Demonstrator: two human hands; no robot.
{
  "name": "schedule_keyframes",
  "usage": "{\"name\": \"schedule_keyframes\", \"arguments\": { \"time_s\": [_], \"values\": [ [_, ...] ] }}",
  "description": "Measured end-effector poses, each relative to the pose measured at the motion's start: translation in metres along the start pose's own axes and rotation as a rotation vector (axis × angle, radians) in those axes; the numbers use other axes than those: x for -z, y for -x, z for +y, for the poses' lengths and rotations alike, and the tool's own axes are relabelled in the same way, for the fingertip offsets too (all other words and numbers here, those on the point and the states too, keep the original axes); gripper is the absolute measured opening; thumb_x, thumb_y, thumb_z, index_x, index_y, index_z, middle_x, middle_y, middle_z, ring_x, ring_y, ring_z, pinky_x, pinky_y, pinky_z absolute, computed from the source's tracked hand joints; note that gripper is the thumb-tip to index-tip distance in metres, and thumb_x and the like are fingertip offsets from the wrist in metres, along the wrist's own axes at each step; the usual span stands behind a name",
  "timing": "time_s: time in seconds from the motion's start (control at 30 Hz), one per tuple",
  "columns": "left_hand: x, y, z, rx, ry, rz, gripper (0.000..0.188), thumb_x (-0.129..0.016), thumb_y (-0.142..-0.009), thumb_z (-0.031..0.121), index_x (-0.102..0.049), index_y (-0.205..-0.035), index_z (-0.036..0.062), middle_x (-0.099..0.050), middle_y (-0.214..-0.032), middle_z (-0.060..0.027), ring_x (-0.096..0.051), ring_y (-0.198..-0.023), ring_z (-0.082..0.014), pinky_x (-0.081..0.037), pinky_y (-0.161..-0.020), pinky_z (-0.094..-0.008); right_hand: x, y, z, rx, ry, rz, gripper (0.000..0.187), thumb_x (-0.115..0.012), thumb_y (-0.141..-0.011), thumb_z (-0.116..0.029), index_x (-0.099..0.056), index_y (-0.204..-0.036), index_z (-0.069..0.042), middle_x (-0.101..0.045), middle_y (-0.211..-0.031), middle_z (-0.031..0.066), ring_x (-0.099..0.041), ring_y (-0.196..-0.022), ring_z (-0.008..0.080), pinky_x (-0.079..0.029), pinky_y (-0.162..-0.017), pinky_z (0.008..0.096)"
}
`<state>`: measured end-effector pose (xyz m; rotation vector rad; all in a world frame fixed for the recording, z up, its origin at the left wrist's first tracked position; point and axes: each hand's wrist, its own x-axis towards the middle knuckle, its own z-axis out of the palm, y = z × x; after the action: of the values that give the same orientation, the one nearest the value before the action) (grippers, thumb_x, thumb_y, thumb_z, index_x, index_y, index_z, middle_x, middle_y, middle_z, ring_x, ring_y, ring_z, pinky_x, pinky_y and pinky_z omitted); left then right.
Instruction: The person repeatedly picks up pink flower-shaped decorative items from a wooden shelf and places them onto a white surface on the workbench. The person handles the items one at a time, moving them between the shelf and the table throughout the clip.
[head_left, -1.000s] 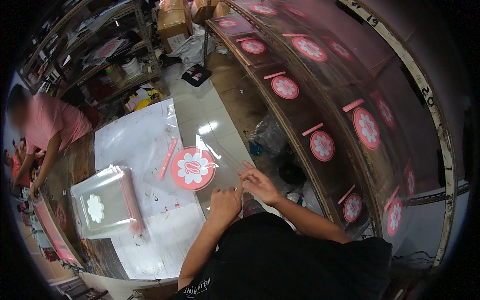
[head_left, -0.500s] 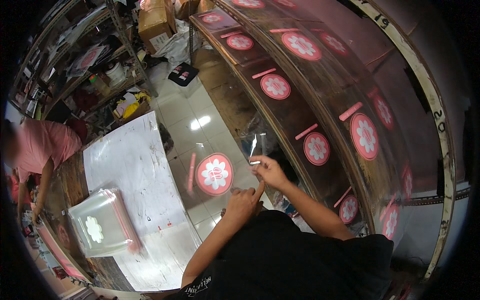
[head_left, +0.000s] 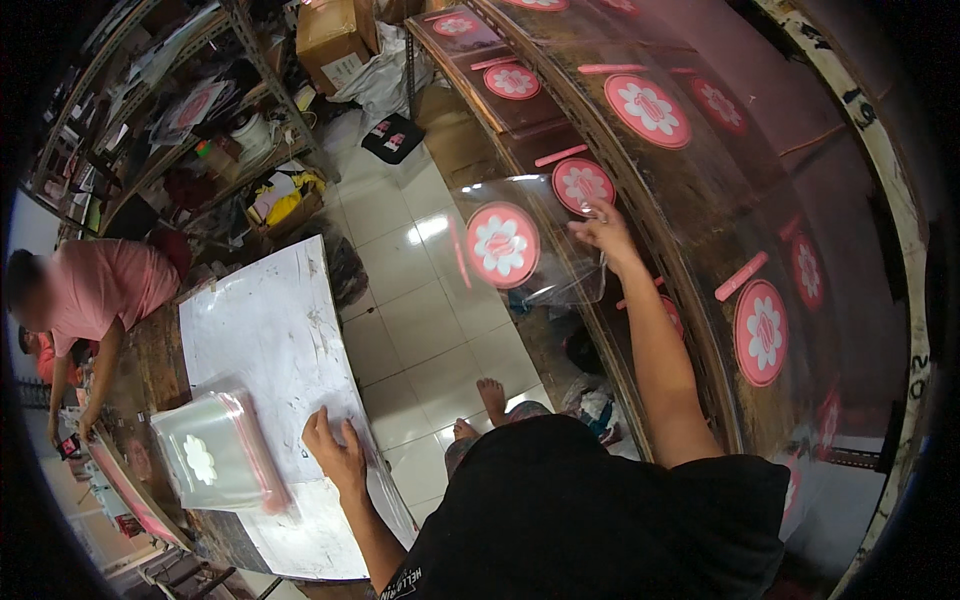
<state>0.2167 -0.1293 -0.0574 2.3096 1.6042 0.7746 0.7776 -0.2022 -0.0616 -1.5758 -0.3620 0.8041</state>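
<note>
My right hand (head_left: 607, 238) is closed on the edge of a clear plastic sheet (head_left: 503, 245), printed with a pink circle, a white flower and a pink strip. The sheet hangs in the air, its right part overlapping the rack shelf (head_left: 540, 150) where similar printed sheets lie. My left hand (head_left: 337, 452) holds nothing; its fingers are apart over the white board (head_left: 270, 340) on the left table. Beside it on that board rests a stack of clear plastic sheets (head_left: 215, 455), the top one showing a white flower.
Rack tiers with more printed sheets (head_left: 650, 110) rise on the right. A person in a pink shirt (head_left: 115, 290) leans over the far left table. Metal shelving (head_left: 270, 90), a cardboard box (head_left: 335, 40) and a black cloth item (head_left: 393, 138) are farther off, beyond the tiled floor (head_left: 410, 300).
My hands, close together before, have parted. The right one has carried the sheet up and right toward the rack; the left has swung left over the white board.
</note>
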Motion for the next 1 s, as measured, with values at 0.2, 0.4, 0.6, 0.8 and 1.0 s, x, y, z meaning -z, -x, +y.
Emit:
{"name": "schedule_keyframes", "arguments": {
  "time_s": [0.2, 0.4, 0.6, 0.8, 1.0],
  "values": [
    [-0.025, 0.017, -0.021, -0.002, -0.087, 0.054, 0.045, -0.066, -0.085, 0.013, -0.054, -0.125, -0.0037, -0.046, -0.134, -0.0266, -0.045, -0.124, -0.0427, -0.036, -0.107, -0.0496, 0.136, -0.073, 0.136, 0.149, -0.112, 0.243, 0.042, -0.049, -0.097, -0.013, -0.045, -0.139, -0.011, -0.051, -0.14, 0.0102, -0.058, -0.12, 0.0223, -0.047, -0.1, 0.0313],
    [-0.029, 0.018, -0.022, 0.064, -0.141, 0.055, 0.043, -0.065, -0.084, 0.013, -0.056, -0.122, -0.0036, -0.047, -0.133, -0.026, -0.045, -0.124, -0.0422, -0.035, -0.106, -0.0494, 0.201, -0.099, 0.219, 0.038, -0.588, 0.438, 0.038, -0.042, -0.105, -0.03, -0.042, -0.141, -0.018, -0.057, -0.137, 0.0112, -0.053, -0.126, 0.0192, -0.04, -0.109, 0.0309],
    [-0.029, 0.019, -0.018, 0.085, -0.124, 0.07, 0.042, -0.065, -0.085, 0.013, -0.056, -0.122, -0.0038, -0.047, -0.133, -0.0255, -0.045, -0.124, -0.0415, -0.036, -0.106, -0.049, 0.205, -0.108, 0.256, -0.063, -0.454, 0.509, 0.037, -0.039, -0.106, -0.029, -0.041, -0.141, -0.018, -0.052, -0.141, 0.0112, -0.052, -0.125, 0.0204, -0.04, -0.109, 0.0327],
    [-0.034, 0.015, -0.022, 0.08, -0.09, 0.05, 0.041, -0.064, -0.085, 0.012, -0.056, -0.122, -0.0041, -0.045, -0.135, -0.0245, -0.045, -0.125, -0.0409, -0.037, -0.106, -0.0484, 0.237, -0.139, 0.276, 0.183, -0.472, 0.566, 0.039, -0.044, -0.104, -0.019, -0.034, -0.142, -0.013, -0.052, -0.139, 0.0172, -0.056, -0.121, 0.0245, -0.046, -0.105, 0.0338],
    [-0.024, 0.014, -0.009, 0.109, -0.103, 0.036, 0.042, -0.063, -0.086, 0.013, -0.055, -0.124, -0.0033, -0.045, -0.135, -0.0246, -0.044, -0.125, -0.0411, -0.037, -0.106, -0.0481, 0.218, -0.143, 0.274, 0.105, -0.561, 0.647, 0.035, -0.044, -0.104, -0.016, -0.026, -0.134, -0.014, -0.055, -0.134, 0.0194, -0.058, -0.119, 0.0265, -0.048, -0.104, 0.0338]
  ]
}}
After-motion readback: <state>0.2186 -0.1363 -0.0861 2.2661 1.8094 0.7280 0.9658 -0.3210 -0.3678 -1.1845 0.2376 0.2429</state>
